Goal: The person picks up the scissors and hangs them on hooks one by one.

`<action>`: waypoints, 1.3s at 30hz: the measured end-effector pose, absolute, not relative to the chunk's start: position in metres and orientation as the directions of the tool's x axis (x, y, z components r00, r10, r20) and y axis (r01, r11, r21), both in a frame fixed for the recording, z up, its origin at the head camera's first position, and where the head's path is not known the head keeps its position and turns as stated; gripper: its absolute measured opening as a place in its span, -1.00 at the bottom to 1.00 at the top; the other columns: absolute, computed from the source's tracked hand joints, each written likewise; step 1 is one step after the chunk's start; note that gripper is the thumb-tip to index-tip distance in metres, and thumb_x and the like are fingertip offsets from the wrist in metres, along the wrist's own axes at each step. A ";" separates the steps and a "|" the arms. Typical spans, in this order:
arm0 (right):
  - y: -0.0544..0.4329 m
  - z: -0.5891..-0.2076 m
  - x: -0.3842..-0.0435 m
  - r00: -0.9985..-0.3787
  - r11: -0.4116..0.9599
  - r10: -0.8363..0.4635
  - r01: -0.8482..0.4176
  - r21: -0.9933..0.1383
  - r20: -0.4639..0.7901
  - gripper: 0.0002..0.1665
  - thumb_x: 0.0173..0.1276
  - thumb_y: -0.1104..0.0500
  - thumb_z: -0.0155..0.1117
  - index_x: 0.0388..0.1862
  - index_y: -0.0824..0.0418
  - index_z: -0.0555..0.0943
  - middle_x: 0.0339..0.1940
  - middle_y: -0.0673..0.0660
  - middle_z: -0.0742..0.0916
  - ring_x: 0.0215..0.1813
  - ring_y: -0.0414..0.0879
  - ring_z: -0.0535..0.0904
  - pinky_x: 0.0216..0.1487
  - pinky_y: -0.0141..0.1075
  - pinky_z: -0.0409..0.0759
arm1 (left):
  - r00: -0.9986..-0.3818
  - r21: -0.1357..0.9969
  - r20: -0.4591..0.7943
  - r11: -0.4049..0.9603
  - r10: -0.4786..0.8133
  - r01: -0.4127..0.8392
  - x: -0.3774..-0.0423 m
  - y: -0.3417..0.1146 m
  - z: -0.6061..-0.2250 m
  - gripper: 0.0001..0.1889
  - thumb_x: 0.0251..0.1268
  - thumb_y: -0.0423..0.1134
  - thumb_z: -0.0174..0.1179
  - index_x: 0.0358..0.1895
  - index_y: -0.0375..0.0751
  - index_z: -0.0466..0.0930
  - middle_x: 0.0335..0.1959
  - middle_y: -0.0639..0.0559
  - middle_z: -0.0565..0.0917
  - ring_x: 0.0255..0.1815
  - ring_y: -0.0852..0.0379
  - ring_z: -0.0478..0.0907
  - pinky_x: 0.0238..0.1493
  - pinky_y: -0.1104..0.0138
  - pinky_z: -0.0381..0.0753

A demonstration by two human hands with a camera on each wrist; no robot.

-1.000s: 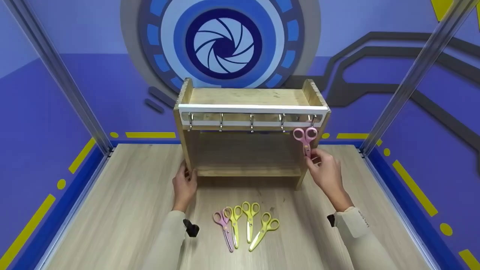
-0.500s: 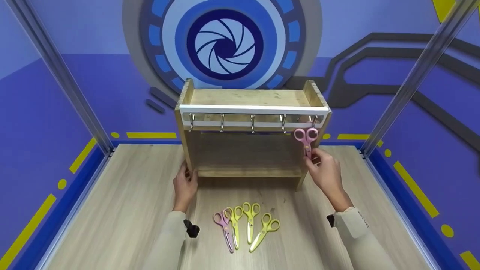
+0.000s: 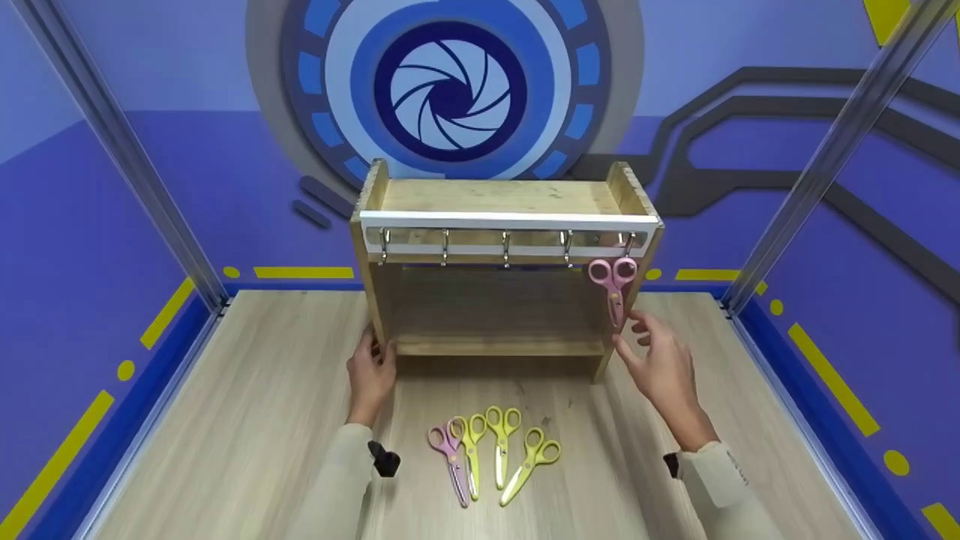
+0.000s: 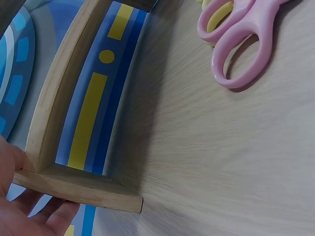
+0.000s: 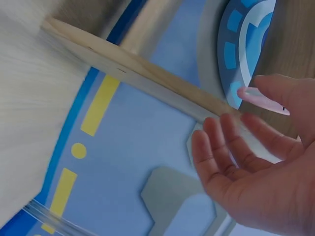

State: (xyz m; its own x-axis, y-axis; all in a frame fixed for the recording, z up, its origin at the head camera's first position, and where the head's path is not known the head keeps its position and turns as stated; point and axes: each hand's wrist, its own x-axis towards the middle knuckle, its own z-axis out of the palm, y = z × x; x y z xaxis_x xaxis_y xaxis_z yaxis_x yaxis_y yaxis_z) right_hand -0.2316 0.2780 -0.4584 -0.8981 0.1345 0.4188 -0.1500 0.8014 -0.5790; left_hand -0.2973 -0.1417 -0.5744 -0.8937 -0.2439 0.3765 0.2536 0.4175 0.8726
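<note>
Just beside the right hand (image 3: 664, 371), with thumb and fingers spread apart: pink scissors (image 3: 615, 295), hung from the end hook (image 3: 629, 241), two rounded loops up, blades together and pointing down. At the left hand (image 3: 370, 379), a pinch on the side of the rack (image 3: 495, 348). Between the wrists, yellow scissors (image 3: 501, 442) and a second pink pair (image 3: 452, 459) on the table (image 3: 255, 405).

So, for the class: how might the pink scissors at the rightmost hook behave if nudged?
The pink scissors would probably swing, since they appear to hang from the rightmost hook, ungripped by the right hand. They should stay stiff, as the handles look like hard plastic. They're likely light, given their slim shape.
</note>
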 end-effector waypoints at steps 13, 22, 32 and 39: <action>0.250 -0.518 -0.183 -0.969 0.855 0.062 -0.072 -0.514 0.238 -0.49 0.32 0.17 0.48 0.24 0.18 0.60 -0.02 0.22 0.69 -0.07 0.12 0.66 -0.19 0.06 0.68 | -0.920 0.915 0.281 0.366 -0.273 0.170 -0.297 -0.139 -0.570 -0.45 0.52 -0.35 0.16 0.51 -0.28 0.31 0.29 -0.36 0.56 0.25 -0.27 0.58 0.20 -0.06 0.63; 0.205 -0.542 -0.166 -0.993 0.867 -0.047 -0.093 -0.489 0.105 -0.56 0.28 0.10 0.52 0.13 0.06 0.67 -0.31 0.03 0.70 -0.35 -0.13 0.58 -0.47 -0.19 0.54 | -0.931 0.919 0.243 0.371 -0.274 0.131 -0.298 -0.139 -0.570 -0.42 0.55 -0.31 0.16 0.55 -0.20 0.27 0.36 -0.31 0.52 0.28 -0.24 0.56 0.22 -0.06 0.62; 0.179 -0.568 -0.155 -0.979 0.859 -0.183 -0.202 -0.470 0.088 -0.58 0.29 0.06 0.50 0.10 0.08 0.66 -0.56 -0.17 0.55 -0.56 -0.29 0.41 -0.59 -0.28 0.37 | -0.925 0.912 0.282 0.369 -0.254 0.177 -0.298 -0.141 -0.571 -0.42 0.55 -0.32 0.14 0.55 -0.24 0.24 0.30 -0.36 0.55 0.26 -0.26 0.56 0.20 -0.08 0.62; 0.168 -0.580 -0.154 -0.974 0.861 -0.209 -0.225 -0.455 0.086 -0.75 0.28 0.04 0.49 -0.11 0.07 0.71 -0.57 -0.18 0.57 -0.56 -0.26 0.40 -0.59 -0.24 0.38 | -0.927 0.912 0.288 0.366 -0.241 0.188 -0.298 -0.143 -0.573 -0.41 0.55 -0.34 0.13 0.56 -0.26 0.22 0.30 -0.38 0.54 0.26 -0.28 0.56 0.22 -0.09 0.60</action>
